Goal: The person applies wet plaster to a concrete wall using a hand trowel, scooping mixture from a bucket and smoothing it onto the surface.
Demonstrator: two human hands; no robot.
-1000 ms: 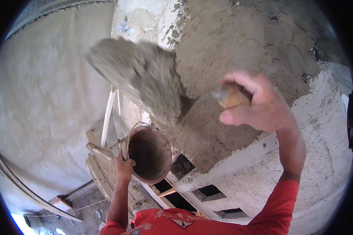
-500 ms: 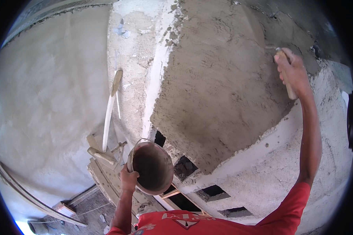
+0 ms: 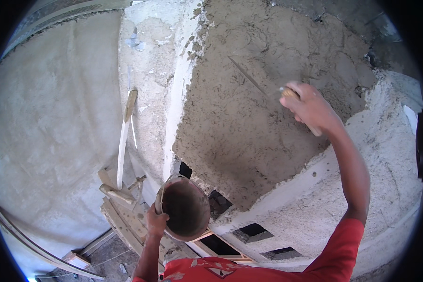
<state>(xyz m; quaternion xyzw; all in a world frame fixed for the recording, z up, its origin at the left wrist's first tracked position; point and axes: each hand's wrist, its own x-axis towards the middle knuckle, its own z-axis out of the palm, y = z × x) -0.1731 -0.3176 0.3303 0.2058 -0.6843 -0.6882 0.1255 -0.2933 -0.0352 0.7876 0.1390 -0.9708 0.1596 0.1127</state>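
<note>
My right hand is closed round the wooden handle of a trowel. Its thin blade, seen nearly edge-on, points up and left close over the wet grey-brown mortar on the wall. Down at the middle, my left hand grips the rim of a round bucket, tilted so its dark inside faces me. Whatever lies deep in the bucket is too shadowed to make out. Beside the mortar runs a pale, rough strip of wall with a white edge.
A wooden batten leans by the left wall corner, above a plank platform. Several dark rectangular holes pierce the wall low at the right. A long curved strip lies at lower left. The left wall is smooth grey.
My right hand has swept left and somewhat down, and the trowel's blade now shows more clearly. The bucket stays in my left hand, almost in place. The view has shifted slightly.
</note>
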